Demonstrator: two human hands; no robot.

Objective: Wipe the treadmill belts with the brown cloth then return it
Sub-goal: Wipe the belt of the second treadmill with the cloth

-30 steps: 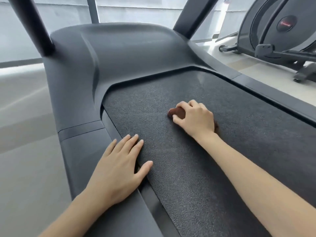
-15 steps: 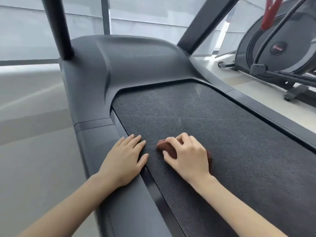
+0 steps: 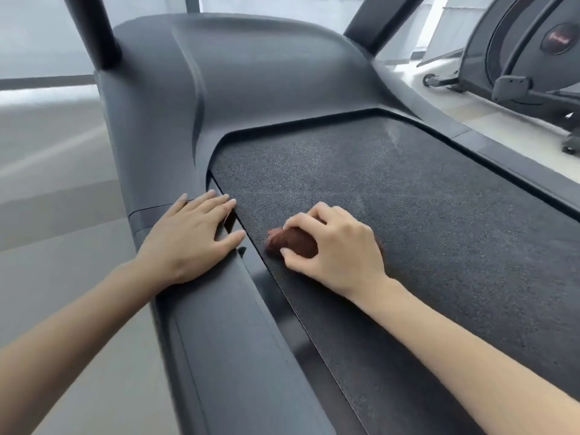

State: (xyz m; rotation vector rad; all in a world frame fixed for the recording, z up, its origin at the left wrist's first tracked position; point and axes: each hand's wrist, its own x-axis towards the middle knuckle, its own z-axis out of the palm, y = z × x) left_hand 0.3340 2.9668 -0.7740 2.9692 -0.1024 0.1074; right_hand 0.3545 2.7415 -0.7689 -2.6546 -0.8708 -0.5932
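The right hand (image 3: 339,249) curls its fingers around the bunched brown cloth (image 3: 293,243) and presses it on the treadmill belt (image 3: 423,230), near the belt's left edge. The left hand (image 3: 191,237) lies flat with straight fingers close together on the side rail (image 3: 226,324). Bare belt stretches rightward and ahead to the motor cover (image 3: 251,89). The red logo (image 3: 560,42) on the elliptical trainer (image 3: 502,73) is unreadable.

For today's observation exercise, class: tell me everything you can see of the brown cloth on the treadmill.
The brown cloth is a small reddish-brown wad of soft-looking fabric, bunched into a roll. It lies on the dark textured treadmill belt near its left edge. The right hand grips it, fingers curled over it, hiding most; only its left end shows clearly.
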